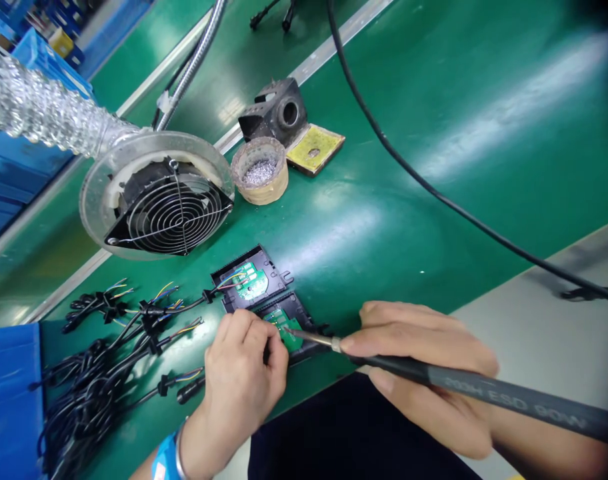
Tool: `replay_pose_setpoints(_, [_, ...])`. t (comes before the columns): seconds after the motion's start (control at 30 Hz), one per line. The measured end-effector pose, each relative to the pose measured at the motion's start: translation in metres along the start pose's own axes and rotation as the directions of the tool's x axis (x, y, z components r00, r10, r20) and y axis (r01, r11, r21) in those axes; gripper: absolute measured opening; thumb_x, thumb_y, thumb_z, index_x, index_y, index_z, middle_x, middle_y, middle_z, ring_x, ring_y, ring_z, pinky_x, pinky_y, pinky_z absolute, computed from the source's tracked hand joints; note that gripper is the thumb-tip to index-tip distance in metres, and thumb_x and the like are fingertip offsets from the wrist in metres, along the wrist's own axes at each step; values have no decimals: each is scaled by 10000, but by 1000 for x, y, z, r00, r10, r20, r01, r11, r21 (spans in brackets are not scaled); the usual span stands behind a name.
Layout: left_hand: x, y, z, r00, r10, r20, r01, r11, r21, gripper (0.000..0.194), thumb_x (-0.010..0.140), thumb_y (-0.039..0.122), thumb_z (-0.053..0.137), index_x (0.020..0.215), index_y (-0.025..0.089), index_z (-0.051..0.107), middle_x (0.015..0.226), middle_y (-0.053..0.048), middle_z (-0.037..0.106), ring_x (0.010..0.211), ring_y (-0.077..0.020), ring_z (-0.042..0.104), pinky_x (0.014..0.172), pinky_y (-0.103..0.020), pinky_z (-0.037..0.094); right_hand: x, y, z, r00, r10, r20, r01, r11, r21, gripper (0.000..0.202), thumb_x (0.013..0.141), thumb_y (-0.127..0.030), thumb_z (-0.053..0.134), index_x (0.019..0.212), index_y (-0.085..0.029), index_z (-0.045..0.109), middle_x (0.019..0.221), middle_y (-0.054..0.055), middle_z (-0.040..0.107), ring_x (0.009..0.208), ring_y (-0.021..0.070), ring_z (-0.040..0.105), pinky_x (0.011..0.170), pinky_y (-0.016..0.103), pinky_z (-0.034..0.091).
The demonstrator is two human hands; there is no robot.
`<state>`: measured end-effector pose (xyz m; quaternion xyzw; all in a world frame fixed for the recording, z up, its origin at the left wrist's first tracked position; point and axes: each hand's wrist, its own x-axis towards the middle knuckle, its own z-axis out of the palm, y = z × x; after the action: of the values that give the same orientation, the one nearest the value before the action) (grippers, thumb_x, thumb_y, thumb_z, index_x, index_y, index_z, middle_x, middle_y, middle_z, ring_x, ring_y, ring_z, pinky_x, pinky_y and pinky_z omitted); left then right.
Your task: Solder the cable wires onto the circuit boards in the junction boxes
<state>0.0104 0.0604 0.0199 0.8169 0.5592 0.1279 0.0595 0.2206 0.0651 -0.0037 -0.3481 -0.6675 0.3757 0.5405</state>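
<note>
My right hand (424, 373) is wrapped round a black soldering iron (464, 383), whose metal tip points left and reaches over a green circuit board (290, 341). That board sits in a black plastic housing (297, 308). At the board's left edge my left hand (244, 367) is closed in a pinch; what lies between its fingertips is hidden. Just behind, a second black housing (269, 257) holds another green circuit board (257, 288), with thin coloured wires running onto it from a black cable (189, 303).
Black cables (94, 393) with stripped coloured ends lie in a heap at left, beside a blue bin (11, 393). A fume extractor fan (179, 207) stands behind. Farther back are a solder pot (261, 180), an iron holder (279, 113) and a yellow sponge (317, 147). A black cord (414, 177) crosses the right side.
</note>
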Motion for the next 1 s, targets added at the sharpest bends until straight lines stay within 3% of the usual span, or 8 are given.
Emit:
replay_pose_setpoints(0.2, [-1, 2, -1, 999, 8, 41, -9, 1000, 26, 115, 865, 157, 546, 779, 191, 613, 781, -40, 607, 738, -194, 551, 657, -320, 457, -2, 5, 2, 993, -65, -94, 60, 997, -48, 386, 754, -65, 528, 1090, -202, 661, 718, 19, 630, 546, 134, 567, 483, 262, 470])
replay_pose_setpoints(0.33, [0, -3, -27, 989, 63, 132, -63, 998, -5, 109, 883, 236, 568, 970, 198, 622, 948, -65, 633, 845, -218, 567, 736, -351, 493, -6, 7, 11, 984, -95, -148, 76, 989, -129, 442, 841, -36, 539, 1244, -214, 578, 746, -6, 658, 540, 108, 571, 501, 230, 493])
replay_pose_setpoints(0.53, [-9, -55, -63, 956, 114, 270, -169, 967, 190, 1064, 678, 541, 775, 1494, 123, 235, 1407, -234, 441, 1321, -438, 371, 1021, -592, 387, -12, 6, 23, 993, -112, 43, 120, 928, -352, 296, 837, -211, 687, 1103, -182, 560, 1037, 119, 698, 816, 207, 651, 689, 345, 573])
replay_pose_setpoints(0.63, [-8, -71, -62, 958, 108, 265, -173, 957, 234, 826, 833, 267, 622, 1508, 132, 166, 1168, -159, 619, 1138, -337, 564, 992, -547, 417, -11, 8, 25, 994, -64, 89, 93, 922, -375, 267, 865, -202, 647, 1114, -190, 549, 1114, 131, 686, 788, 192, 647, 680, 339, 572])
replay_pose_setpoints(0.73, [1, -61, -66, 959, 168, 226, -233, 925, 300, 610, 855, 61, 399, 1450, 130, 286, 923, -77, 659, 807, -220, 646, 769, -365, 510, -7, 11, 20, 997, 5, 70, 20, 934, -356, 316, 882, -199, 632, 1182, -198, 533, 1173, 119, 673, 915, 198, 678, 795, 333, 579])
replay_pose_setpoints(0.83, [15, -35, -80, 930, 212, 299, -330, 840, 432, 539, 810, 7, 360, 1326, 123, 463, 793, -60, 632, 583, -205, 593, 484, -289, 396, 2, 16, 12, 996, 87, 26, -68, 910, -409, 349, 896, -233, 624, 1231, -208, 527, 1177, 101, 671, 986, 204, 687, 870, 331, 569])
replay_pose_setpoints(0.93, [30, -15, -95, 876, 241, 419, -410, 828, 381, 325, 818, 52, 416, 1041, 173, 618, 734, -57, 635, 534, -220, 579, 446, -299, 336, 18, 25, 8, 998, 56, -23, -60, 873, -485, 354, 903, -247, 617, 1242, -210, 522, 1061, 71, 696, 869, 182, 704, 788, 301, 579])
replay_pose_setpoints(1.0, [39, -10, -102, 855, 197, 480, -358, 893, 271, 173, 868, 142, 459, 829, 211, 613, 674, -39, 638, 520, -209, 578, 456, -291, 329, 30, 29, 8, 999, -45, -26, 24, 842, -539, 343, 906, -230, 604, 1237, -198, 520, 1038, 70, 699, 865, 186, 701, 772, 303, 572])
